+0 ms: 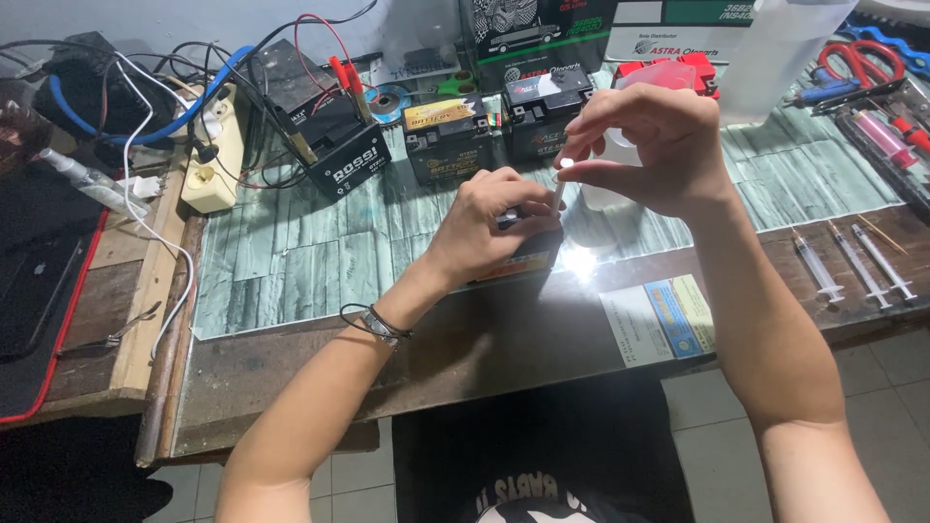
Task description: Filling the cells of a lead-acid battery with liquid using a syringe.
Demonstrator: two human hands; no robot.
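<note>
The left hand (484, 218) is resting on a small black battery (528, 254) at the near edge of the workbench (291, 252), its fingers curled together over the top of the case and holding it steady. Just above those fingers, the right hand (659, 145) is pinching a thin white syringe (559, 189) between thumb and fingertips, closed on its upper end. The long axis of the syringe is standing almost upright, and its lower tip is pointing down to the battery top, just beside the left fingertips. If the pinch is slipping or the hand is tilting, the tip could miss the opening and liquid could spill on the left fingers. Farther behind the fingers, three more batteries (446, 136) are standing in a row.
</note>
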